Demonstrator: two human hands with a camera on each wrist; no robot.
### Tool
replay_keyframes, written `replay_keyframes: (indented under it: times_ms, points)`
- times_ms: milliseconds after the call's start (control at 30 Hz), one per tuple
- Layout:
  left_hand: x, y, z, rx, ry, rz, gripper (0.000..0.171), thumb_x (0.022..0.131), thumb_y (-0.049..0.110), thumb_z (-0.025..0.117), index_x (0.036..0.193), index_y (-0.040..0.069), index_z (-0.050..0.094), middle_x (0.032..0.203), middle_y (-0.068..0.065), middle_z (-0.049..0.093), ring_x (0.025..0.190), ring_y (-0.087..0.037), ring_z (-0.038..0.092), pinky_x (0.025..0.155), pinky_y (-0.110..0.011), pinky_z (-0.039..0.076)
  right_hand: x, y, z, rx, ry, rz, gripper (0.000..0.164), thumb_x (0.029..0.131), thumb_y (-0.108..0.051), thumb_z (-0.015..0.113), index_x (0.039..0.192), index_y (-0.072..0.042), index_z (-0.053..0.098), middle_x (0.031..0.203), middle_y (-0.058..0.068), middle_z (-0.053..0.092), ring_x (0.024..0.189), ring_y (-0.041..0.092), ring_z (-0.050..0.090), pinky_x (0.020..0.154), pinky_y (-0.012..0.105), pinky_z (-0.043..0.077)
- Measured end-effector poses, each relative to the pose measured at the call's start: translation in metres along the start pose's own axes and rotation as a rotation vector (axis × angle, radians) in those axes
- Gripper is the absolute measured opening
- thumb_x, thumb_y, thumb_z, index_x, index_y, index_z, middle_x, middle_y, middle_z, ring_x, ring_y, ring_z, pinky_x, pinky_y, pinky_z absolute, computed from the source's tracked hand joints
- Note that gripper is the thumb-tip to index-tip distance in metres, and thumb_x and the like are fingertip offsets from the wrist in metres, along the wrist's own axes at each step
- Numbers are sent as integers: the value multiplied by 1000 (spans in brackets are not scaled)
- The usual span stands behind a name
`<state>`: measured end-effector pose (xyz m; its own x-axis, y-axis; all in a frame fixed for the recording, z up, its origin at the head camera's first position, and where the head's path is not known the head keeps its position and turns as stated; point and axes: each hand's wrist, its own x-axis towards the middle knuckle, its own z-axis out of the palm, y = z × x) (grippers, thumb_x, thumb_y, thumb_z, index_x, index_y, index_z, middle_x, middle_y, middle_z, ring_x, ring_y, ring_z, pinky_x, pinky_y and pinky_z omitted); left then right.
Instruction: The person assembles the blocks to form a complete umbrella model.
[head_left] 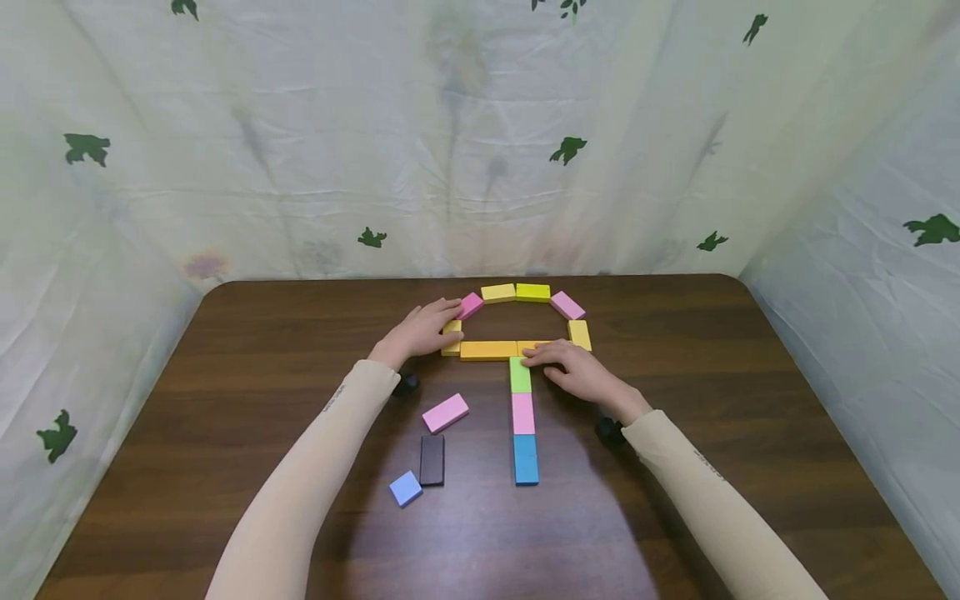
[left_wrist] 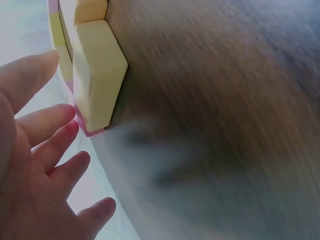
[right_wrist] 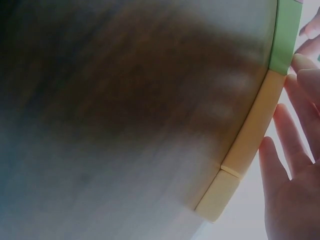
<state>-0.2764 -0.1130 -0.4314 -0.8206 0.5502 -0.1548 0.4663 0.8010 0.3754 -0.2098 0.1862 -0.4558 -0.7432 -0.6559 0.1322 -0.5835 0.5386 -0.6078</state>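
Note:
Coloured blocks lie flat in an outline on the table. My left hand [head_left: 422,330] is at its left side, fingers spread and mostly straight, by a pale yellow block [left_wrist: 97,75] and a deep pink block [head_left: 472,306]. My right hand [head_left: 581,371] reaches over a right-hand orange block [right_wrist: 252,127], partly covering it, with its fingers loosely extended. Another orange block [head_left: 487,351] is beside that one. Below their junction a green block [head_left: 520,375], a pink block [head_left: 522,413] and blue blocks [head_left: 526,459] run in a line toward me. Neither hand visibly grips anything.
The arch's far side has two yellow blocks [head_left: 532,292], a light pink block [head_left: 567,305] and a yellow block [head_left: 579,335] at right. Loose nearer me are a pink block [head_left: 446,413], a black block [head_left: 432,461] and a small blue block [head_left: 406,489]. Curtains [head_left: 480,167] surround the table [head_left: 637,533].

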Motion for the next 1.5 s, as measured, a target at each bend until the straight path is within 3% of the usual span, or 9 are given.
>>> replay_keyframes:
  times_ms: [233,433,633,967,1167,1500]
  points:
    - [-15,1,-7,-18,35,38,59,97,28,55,145,0,37,153,-15,28,141,-35,19,111,-56,14,0,1,1,-8,-1,5,37,89,9,54,122,-4,66,134,10,56,126,30,45,103,46,35]
    - [-42,4,-11,-71,76,112,57,95,24,58,144,-1,40,149,-19,34,139,-36,26,110,-54,19,-1,-1,-1,2,-1,12,36,89,9,54,121,-3,66,134,11,56,126,30,45,103,46,35]
    - [-73,14,-4,-117,88,156,54,94,22,62,141,2,46,145,-17,41,133,-34,36,107,-49,30,0,-2,-2,3,-9,15,37,90,9,54,122,-3,65,134,10,55,126,30,45,104,46,35]
    - [-110,30,18,-126,21,183,50,92,24,65,139,10,52,142,-11,45,129,-29,42,103,-46,37,-2,-1,-3,5,-2,22,37,89,9,53,122,-3,66,134,9,56,126,30,45,103,46,35]
    - [-120,35,33,-91,24,209,46,91,20,66,133,4,56,135,-10,51,121,-28,48,97,-44,42,-1,-1,-2,5,-5,16,37,89,9,54,122,-3,66,134,9,56,126,30,45,103,46,35]
    - [-117,40,43,-52,82,135,47,88,25,71,129,5,61,129,-8,57,113,-25,54,94,-43,44,0,-4,-1,0,-6,8,36,89,9,53,122,-3,66,134,10,56,126,30,45,103,46,35]
